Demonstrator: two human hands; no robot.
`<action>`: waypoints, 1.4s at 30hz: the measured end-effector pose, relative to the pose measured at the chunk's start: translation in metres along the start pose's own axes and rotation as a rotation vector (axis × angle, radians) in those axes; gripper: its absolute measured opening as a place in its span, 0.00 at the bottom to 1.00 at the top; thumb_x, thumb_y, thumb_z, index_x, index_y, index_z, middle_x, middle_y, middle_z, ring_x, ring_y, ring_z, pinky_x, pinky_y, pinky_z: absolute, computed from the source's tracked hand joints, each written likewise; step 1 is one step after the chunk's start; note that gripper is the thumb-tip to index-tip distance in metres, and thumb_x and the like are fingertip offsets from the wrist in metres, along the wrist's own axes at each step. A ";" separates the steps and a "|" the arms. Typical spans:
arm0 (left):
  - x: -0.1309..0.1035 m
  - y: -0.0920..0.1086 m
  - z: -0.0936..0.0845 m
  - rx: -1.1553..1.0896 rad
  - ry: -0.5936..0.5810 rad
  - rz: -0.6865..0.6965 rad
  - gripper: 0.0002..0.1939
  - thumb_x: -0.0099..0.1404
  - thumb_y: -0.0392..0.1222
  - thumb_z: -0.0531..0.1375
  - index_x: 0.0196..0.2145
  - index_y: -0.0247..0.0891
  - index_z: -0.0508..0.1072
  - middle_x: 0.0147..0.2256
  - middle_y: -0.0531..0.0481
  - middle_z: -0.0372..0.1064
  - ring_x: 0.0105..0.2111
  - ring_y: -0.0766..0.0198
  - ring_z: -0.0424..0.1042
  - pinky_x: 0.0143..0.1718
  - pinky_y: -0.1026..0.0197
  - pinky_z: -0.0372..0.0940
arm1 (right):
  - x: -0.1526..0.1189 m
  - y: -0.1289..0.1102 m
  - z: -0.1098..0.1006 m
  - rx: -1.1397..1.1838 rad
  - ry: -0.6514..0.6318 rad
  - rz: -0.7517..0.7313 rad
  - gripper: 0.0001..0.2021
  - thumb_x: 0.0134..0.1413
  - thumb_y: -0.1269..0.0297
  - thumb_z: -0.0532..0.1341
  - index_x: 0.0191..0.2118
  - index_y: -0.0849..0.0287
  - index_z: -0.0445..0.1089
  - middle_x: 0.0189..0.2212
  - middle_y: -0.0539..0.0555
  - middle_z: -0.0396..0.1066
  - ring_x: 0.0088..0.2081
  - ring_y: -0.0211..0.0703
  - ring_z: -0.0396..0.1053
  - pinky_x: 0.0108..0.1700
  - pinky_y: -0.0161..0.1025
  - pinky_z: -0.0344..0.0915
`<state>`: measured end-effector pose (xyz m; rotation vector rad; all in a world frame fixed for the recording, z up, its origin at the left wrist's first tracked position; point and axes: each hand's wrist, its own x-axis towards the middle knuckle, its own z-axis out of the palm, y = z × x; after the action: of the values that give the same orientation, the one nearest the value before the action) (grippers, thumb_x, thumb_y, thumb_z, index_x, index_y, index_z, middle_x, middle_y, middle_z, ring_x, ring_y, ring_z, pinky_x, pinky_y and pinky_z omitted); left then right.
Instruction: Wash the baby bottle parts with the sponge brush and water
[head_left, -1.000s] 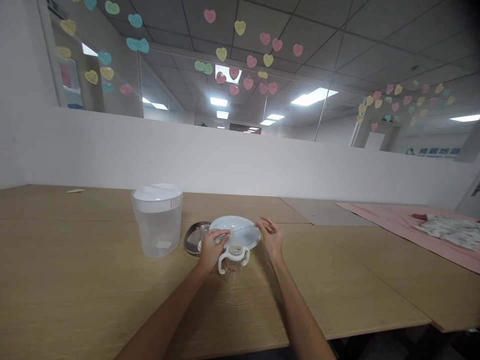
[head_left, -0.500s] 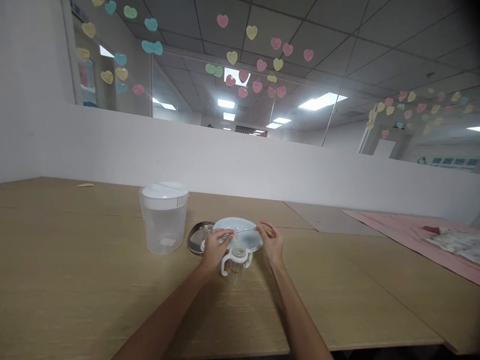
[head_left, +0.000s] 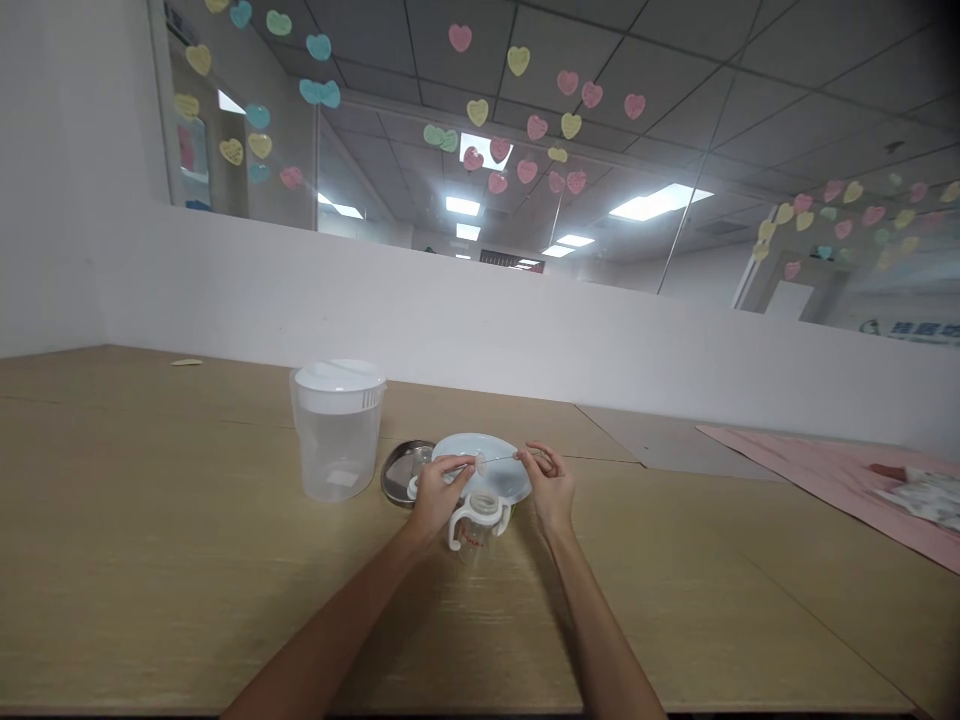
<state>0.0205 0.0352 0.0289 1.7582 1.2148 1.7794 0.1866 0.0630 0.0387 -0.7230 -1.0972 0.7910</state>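
Note:
Over a white plate [head_left: 495, 484], my left hand [head_left: 440, 492] pinches a small clear part [head_left: 480, 463], seemingly a nipple or valve. A thin rod [head_left: 501, 459] runs from that part to the fingertips of my right hand [head_left: 550, 488], which are closed on its other end. Just below and between the hands stands a clear bottle [head_left: 472, 540] with an open top and a white two-handled ring [head_left: 484, 509]. Left of the plate, a round metal dish [head_left: 396, 474] holds small clear and white pieces, partly hidden by my left hand.
A translucent lidded pitcher [head_left: 339, 440] stands left of the metal dish. At the right lies a pink cloth [head_left: 795, 470] with a patterned fabric [head_left: 926, 495] on it. Behind the wooden table [head_left: 187, 560] rises a white wall [head_left: 420, 320] with glass above.
The view has shifted slightly, so everything sits a little further right. Both hands keep their grips, and the clear part now shows more plainly at my left fingertips.

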 end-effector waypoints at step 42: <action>0.004 -0.005 0.001 0.293 -0.197 0.327 0.11 0.65 0.44 0.56 0.34 0.41 0.77 0.34 0.50 0.75 0.35 0.61 0.70 0.41 0.58 0.61 | -0.024 -0.002 0.011 -0.517 -0.172 -0.630 0.10 0.57 0.62 0.56 0.39 0.57 0.73 0.30 0.53 0.74 0.32 0.40 0.68 0.40 0.40 0.63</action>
<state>0.0190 0.0411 0.0275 2.3552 1.2089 1.6005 0.1703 0.0435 0.0320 -0.6788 -1.6032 0.0220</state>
